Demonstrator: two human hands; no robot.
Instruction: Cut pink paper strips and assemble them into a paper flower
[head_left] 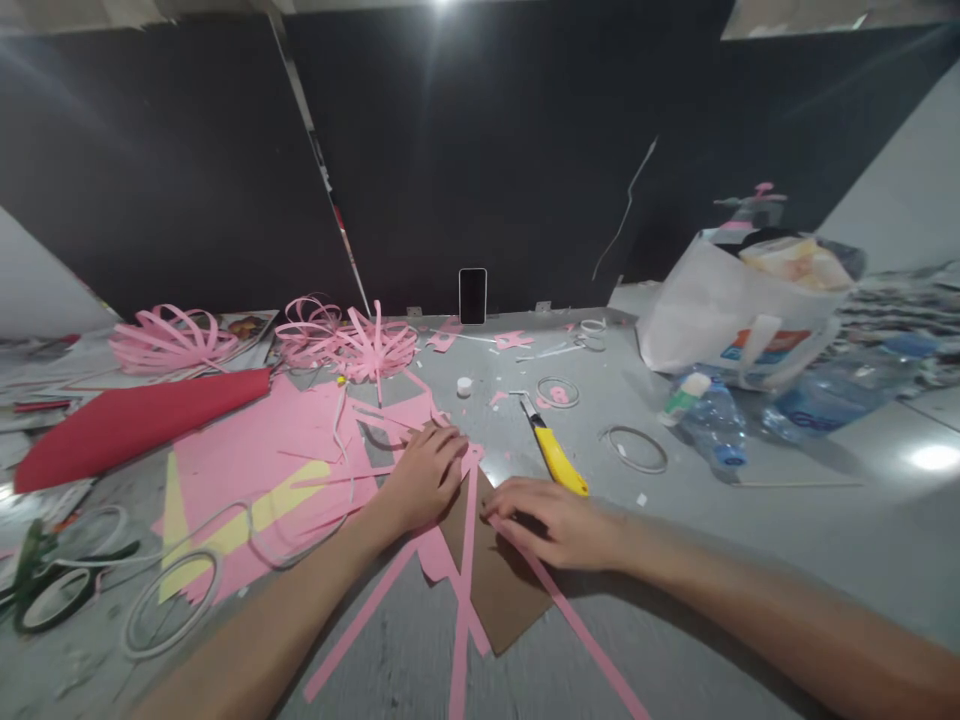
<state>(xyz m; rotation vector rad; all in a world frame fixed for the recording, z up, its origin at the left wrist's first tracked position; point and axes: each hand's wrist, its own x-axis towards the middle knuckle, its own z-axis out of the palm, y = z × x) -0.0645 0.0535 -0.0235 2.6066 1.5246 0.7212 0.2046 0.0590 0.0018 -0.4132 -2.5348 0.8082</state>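
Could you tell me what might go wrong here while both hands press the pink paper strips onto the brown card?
1. The yellow utility knife lies just beyond the right hand, its blade end apparently exposed; a careless reach might nick skin.
2. The pink strips cross loosely over the brown card under the left hand; they could slip or tear.
3. The plastic bottle lying nearby might roll.

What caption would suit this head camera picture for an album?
Both hands, left hand and right hand, press pink paper strips onto brown card, beside a yellow utility knife.
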